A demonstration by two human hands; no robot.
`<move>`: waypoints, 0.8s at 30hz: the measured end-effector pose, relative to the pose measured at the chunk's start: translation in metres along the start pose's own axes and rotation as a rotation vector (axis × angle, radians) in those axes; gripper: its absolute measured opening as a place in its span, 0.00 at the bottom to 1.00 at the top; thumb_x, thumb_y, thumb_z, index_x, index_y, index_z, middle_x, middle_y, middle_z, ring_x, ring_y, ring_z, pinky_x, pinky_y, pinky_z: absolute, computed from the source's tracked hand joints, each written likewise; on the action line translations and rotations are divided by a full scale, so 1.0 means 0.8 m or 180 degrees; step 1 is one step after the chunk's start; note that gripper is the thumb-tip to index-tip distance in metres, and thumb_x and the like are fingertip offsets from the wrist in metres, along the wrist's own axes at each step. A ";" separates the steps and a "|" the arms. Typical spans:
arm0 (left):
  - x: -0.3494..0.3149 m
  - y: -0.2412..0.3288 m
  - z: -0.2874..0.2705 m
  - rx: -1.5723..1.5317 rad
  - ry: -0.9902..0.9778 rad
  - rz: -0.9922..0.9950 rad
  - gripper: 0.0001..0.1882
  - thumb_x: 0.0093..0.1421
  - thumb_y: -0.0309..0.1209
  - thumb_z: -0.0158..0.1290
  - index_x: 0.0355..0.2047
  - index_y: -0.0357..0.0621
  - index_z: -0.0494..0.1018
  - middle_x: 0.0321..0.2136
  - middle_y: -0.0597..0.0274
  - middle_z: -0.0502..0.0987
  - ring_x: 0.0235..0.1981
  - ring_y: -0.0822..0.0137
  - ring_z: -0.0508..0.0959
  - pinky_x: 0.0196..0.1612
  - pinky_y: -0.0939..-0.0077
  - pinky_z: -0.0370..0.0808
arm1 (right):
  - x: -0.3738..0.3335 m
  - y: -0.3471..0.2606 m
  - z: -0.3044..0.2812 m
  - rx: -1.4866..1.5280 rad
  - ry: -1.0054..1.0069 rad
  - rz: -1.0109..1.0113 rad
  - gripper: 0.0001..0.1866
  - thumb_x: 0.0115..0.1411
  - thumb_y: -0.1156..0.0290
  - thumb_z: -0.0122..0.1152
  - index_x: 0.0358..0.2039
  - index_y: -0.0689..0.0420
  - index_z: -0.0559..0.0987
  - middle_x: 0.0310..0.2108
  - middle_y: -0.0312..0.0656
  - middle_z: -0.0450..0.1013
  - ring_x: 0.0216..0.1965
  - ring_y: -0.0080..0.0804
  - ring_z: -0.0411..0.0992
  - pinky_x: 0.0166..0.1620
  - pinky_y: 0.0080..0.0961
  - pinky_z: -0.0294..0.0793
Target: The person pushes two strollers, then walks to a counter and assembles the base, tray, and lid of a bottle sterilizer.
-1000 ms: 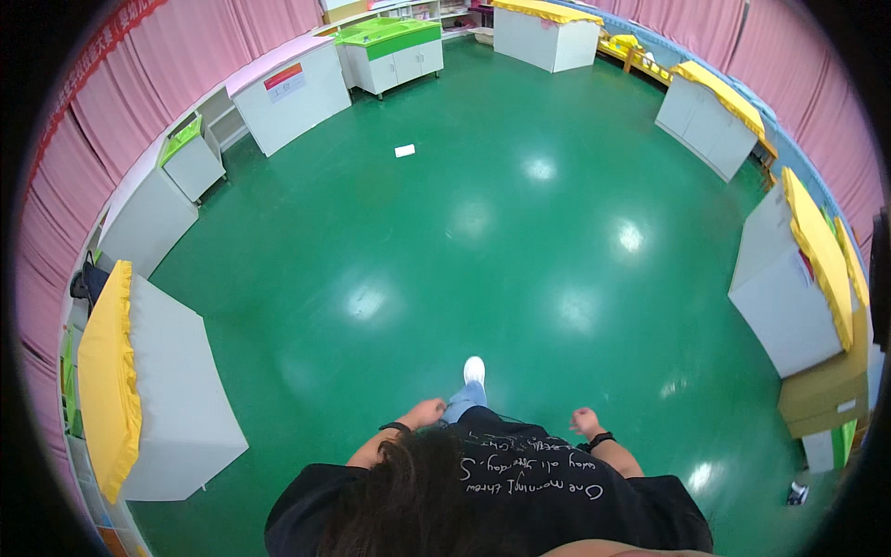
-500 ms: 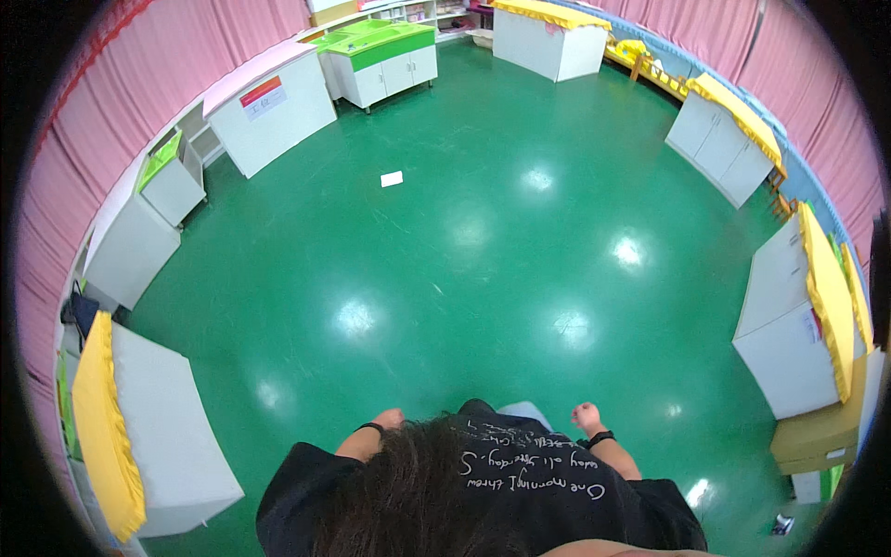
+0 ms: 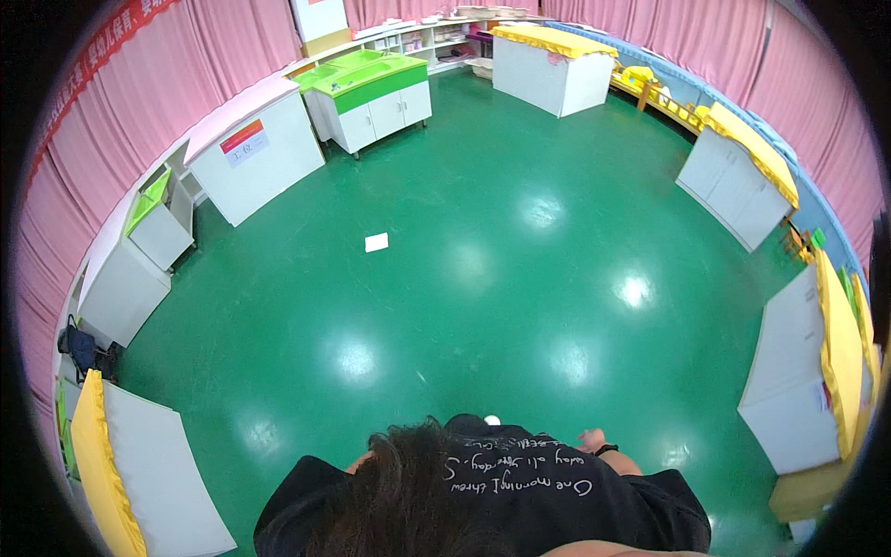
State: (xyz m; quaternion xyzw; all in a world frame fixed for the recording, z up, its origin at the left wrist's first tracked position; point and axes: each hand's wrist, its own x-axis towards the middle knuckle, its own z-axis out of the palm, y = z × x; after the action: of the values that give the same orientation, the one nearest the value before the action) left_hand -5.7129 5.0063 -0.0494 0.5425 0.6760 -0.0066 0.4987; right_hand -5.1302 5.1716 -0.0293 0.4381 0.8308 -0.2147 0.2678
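Head view, looking down: a person in a black T-shirt point(image 3: 529, 492) over a glossy green floor point(image 3: 464, 325). The right hand point(image 3: 591, 440), a dark band point(image 3: 608, 449) at its wrist, is just beside the shirt, too blurred to tell whether open or closed. Hair point(image 3: 399, 492) seems to hide the left hand, its state unknown. Ahead, well apart, a white card point(image 3: 376, 242) lies flat.

Left hand's hidden behind the hair point(image 3: 399, 492), white shoe point(image 3: 492, 420) mostly blocked by the black T-shirt point(image 3: 557, 511), lower-left cabinet point(image 3: 167, 464) cut off below.
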 end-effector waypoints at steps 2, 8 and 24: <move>0.051 0.046 -0.050 -0.0254 0.0279 0.0070 0.15 0.48 0.34 0.50 0.35 0.38 0.74 0.33 0.48 0.76 0.35 0.50 0.75 0.39 0.61 0.71 | 0.077 0.022 -0.074 0.2579 0.0198 0.1392 0.14 0.50 0.68 0.59 0.38 0.57 0.77 0.33 0.43 0.75 0.33 0.36 0.74 0.36 0.30 0.74; 0.193 0.103 -0.162 -0.0379 0.0576 0.0332 0.17 0.50 0.35 0.50 0.37 0.38 0.73 0.35 0.46 0.76 0.36 0.50 0.75 0.40 0.63 0.71 | 0.256 0.025 -0.251 0.2887 0.0849 0.0467 0.15 0.53 0.80 0.45 0.42 0.60 0.72 0.23 0.42 0.74 0.15 0.34 0.71 0.23 0.30 0.74; 0.519 0.124 -0.527 0.0216 -0.0109 -0.0146 0.17 0.52 0.34 0.48 0.40 0.39 0.72 0.36 0.46 0.75 0.38 0.51 0.75 0.41 0.62 0.71 | 0.595 0.232 -0.508 0.3360 0.1166 0.1284 0.11 0.53 0.76 0.51 0.35 0.53 0.79 0.31 0.44 0.76 0.32 0.36 0.74 0.38 0.30 0.73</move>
State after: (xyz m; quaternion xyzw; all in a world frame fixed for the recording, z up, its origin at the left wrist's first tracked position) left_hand -5.8851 5.5813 -0.0675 0.5432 0.6791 -0.0503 0.4912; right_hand -5.3035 5.8007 -0.0427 0.6911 0.5448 -0.4646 -0.0985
